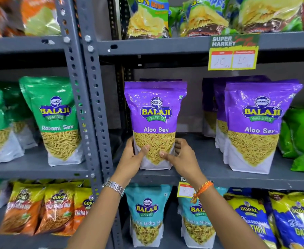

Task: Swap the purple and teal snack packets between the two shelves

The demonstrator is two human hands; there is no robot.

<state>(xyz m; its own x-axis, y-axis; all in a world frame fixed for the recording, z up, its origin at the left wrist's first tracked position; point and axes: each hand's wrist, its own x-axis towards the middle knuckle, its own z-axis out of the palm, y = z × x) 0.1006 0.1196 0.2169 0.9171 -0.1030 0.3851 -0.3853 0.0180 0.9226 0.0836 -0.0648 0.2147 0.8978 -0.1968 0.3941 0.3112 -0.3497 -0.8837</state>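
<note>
A purple Aloo Sev packet [155, 112] stands upright at the left end of the middle shelf [210, 178]. My left hand [132, 155] grips its lower left side and my right hand [181, 155] grips its lower right side, thumbs on the front. More purple packets [255, 123] stand in a row further right on the same shelf. Two teal Balaji packets [147, 212] [198, 221] stand on the shelf below, partly hidden by my forearms.
Green Ratlami Sev packets [56, 119] fill the left bay, behind a grey upright post [93, 105]. Green bags [302, 137] sit at the far right. Blue-and-yellow Gopal bags [273, 221] and orange mix bags [39, 209] line the lower shelf. A price tag [233, 54] hangs above.
</note>
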